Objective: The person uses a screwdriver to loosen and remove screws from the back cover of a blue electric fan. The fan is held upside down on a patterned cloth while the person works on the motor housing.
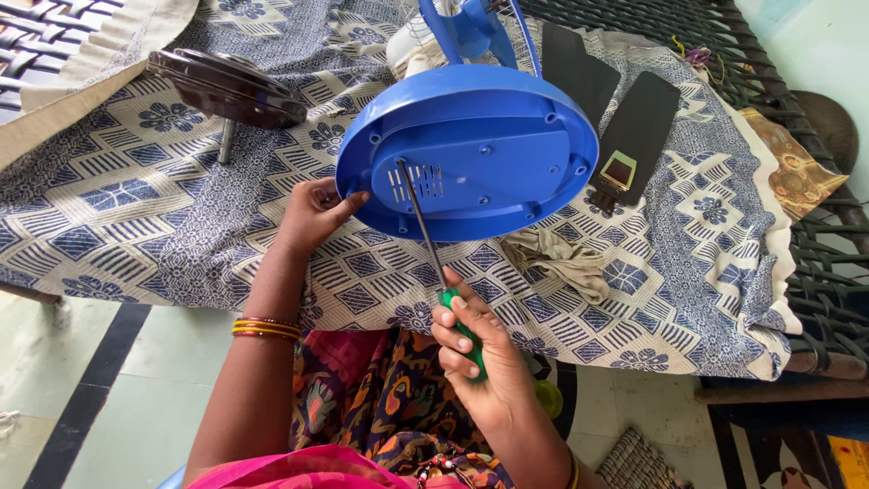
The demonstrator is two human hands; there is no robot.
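A person's left hand [312, 210] steadies the rim of a round blue plastic fan base [468, 154], tipped underside-up on a woven cot draped in a blue-and-white patterned cloth [145, 204], while the right hand [480, 362], fingers closed round its green handle, sets a long screwdriver [425, 237] against the base's vented plate; held at a slant, the tip may slip from the screw and gouge the plastic

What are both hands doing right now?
Left hand: gripping the rim of the blue fan base.
Right hand: closed around the green-handled screwdriver, tip at the base.
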